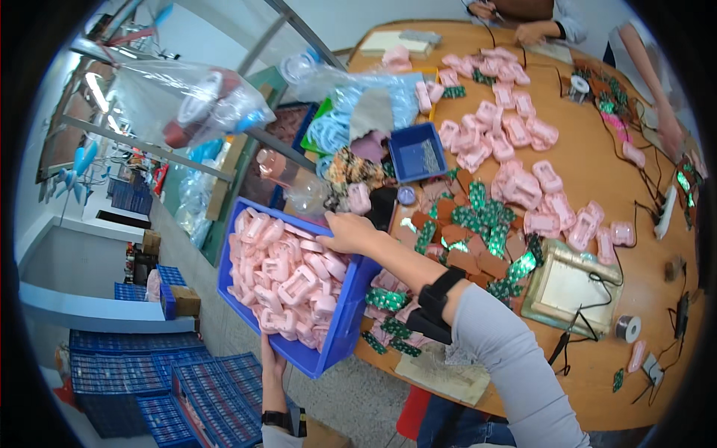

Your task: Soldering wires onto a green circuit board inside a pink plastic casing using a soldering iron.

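While the right hand (352,233) is gripping the rim of the blue bin (345,325) and the left hand (271,358), finger grip hidden, is bracing beneath, keeping it level should be stopping pink casings (299,285) inside from spilling.

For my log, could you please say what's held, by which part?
A blue bin: right hand on its far rim, left hand at its near side.
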A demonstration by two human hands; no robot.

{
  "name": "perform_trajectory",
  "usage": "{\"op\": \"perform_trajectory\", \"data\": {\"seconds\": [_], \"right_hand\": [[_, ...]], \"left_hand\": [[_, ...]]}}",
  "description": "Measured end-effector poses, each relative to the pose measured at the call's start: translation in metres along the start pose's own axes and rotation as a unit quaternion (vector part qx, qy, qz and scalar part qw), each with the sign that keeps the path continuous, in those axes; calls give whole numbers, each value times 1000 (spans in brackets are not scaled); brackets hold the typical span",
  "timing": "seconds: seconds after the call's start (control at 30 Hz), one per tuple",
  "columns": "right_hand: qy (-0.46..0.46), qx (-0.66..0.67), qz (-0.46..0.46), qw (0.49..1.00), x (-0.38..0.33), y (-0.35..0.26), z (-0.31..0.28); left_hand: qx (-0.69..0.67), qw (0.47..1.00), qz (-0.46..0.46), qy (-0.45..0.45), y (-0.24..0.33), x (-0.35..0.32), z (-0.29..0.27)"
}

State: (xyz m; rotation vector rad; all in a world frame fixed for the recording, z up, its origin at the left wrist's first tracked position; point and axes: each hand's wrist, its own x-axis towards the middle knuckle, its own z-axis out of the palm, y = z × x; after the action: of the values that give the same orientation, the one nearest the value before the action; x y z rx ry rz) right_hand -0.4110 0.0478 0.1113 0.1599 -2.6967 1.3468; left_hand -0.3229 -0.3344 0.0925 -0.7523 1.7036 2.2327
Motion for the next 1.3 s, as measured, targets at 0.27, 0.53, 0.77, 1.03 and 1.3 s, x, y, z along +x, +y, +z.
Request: {"op": "perform_trajectory", "data": {"seconds": [0.27,0.53,0.77,1.03,1.3], "right_hand": [[-69,155,13,985,17,2,34],[3,269,29,963,-15,-59,50],[45,378,31,924,-109,-141,-52],[139,379,35,914,-260,-115,-202],[261,330,133,898,-339,-62,-298]], "left_hand": [[-42,999,-2,23,35,25,-25],[8,999,27,-23,114,-33,-26],[316,905,277,60,115,-134,15],[380,862,325,-76,122,-219,157],[383,807,400,-205,108,-279,329]]}}
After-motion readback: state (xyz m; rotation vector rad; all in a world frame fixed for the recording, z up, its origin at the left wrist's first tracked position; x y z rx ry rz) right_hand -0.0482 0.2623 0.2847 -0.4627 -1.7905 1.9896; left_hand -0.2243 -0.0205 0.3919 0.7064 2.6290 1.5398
